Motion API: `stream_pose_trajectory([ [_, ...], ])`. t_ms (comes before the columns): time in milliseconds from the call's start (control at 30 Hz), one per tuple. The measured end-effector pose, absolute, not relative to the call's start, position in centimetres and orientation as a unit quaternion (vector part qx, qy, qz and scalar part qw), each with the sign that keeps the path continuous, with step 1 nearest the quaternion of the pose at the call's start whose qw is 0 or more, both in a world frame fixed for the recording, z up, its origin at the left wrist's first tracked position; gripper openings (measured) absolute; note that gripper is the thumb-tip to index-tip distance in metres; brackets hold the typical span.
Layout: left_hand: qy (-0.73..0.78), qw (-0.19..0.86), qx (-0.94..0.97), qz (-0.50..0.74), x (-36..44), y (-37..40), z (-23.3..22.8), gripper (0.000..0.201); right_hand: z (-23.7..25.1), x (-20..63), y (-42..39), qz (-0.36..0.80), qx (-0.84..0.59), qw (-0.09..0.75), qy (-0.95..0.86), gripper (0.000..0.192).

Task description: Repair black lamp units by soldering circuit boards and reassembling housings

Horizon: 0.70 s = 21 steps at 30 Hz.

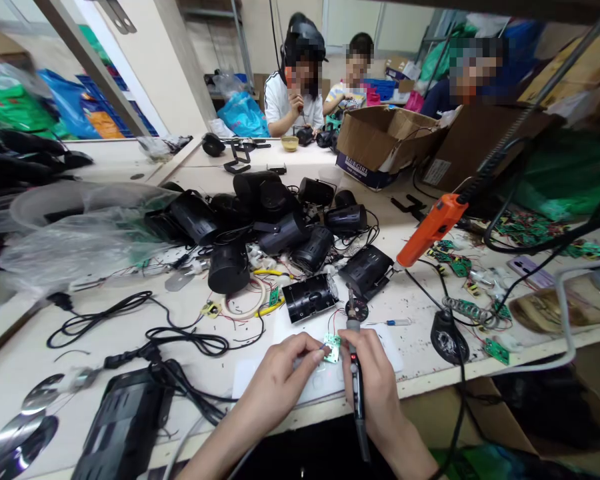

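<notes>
At the front edge of the table my left hand [286, 373] is closed, its thumb and fingertips pinching a small green circuit board [333, 349]. Red wires run from the board up toward a round black disc [359, 309]. My right hand [375, 370] is wrapped around a soldering iron [356, 380] with a small red light on its handle. The iron's metal tip points away from me, over the disc, and its fingertips side lies right beside the board. Just beyond sits an open black cylindrical housing [310, 298]. A white sheet [390, 347] lies under both hands.
Black housings [283, 233] are heaped mid-table. An orange electric screwdriver [433, 230] hangs at the right, above loose circuit boards [455, 263] and a soldering iron stand [450, 337]. Black cables [190, 340] lie at the left. Across the table sit several people [293, 100] beside a cardboard box [380, 143].
</notes>
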State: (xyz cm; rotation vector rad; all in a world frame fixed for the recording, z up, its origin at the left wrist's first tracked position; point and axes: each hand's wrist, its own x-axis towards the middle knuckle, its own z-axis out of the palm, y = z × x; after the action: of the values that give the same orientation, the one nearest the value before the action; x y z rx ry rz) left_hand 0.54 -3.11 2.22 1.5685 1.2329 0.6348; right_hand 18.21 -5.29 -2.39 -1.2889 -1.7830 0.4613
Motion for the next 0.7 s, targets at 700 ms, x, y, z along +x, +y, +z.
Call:
stream_pose_trajectory([
  [700, 0.521, 0.454, 0.669, 0.273, 0.6, -0.2, 1.7, 0.020, -1.3, 19.3, -2.7, 0.242, -0.479, 0.373, -0.757, 0.035],
])
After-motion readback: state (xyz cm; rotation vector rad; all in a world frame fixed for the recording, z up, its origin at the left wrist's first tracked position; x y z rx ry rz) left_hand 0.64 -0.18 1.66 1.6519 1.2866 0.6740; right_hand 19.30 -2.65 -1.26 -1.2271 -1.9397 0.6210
